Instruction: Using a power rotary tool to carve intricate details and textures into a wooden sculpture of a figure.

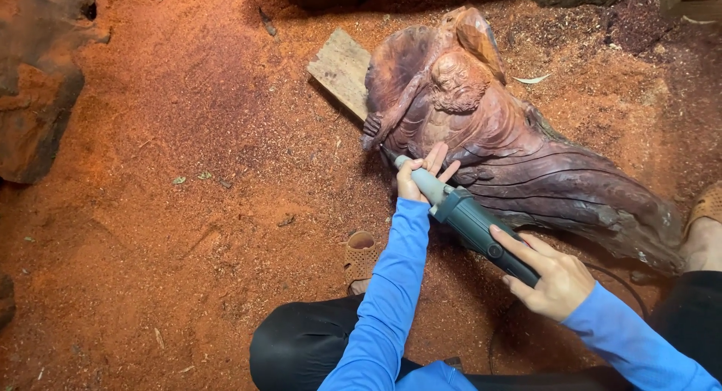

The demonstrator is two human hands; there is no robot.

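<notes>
Two blue sleeves come up from the bottom edge, above black trousers, and both belong to the person wearing the camera. Red-orange sawdust [188, 210] covers the whole ground, loose and thick, with small chips in it.

One big dark carving [511, 150] lies on its side on this sawdust; it is the landmark for everything else. One pale plank [342, 68] sticks out from under its upper left end. Far to the left of the carving, at the frame edge, stands a rough reddish wood block [37, 98]. Below the carving, toward the person, one tan sandal [361, 257] shows by the knee, and a second sandal [707, 204] is at the carving's lower right end.

One grinder [470, 219], dark green with a grey neck, lies slanted along the lower left side of the carving, its thin tip touching the wood there. The left hand [421, 177] is at the neck, near the tip, with fingers partly spread and resting against the carving; I cannot tell how firmly it grips the neck. The right hand [553, 278] is closed around the back of the grinder body, index finger stretched along it. Both hands are apart from each other, one at each end of the tool, arms reaching forward and converging on the carving.
</notes>
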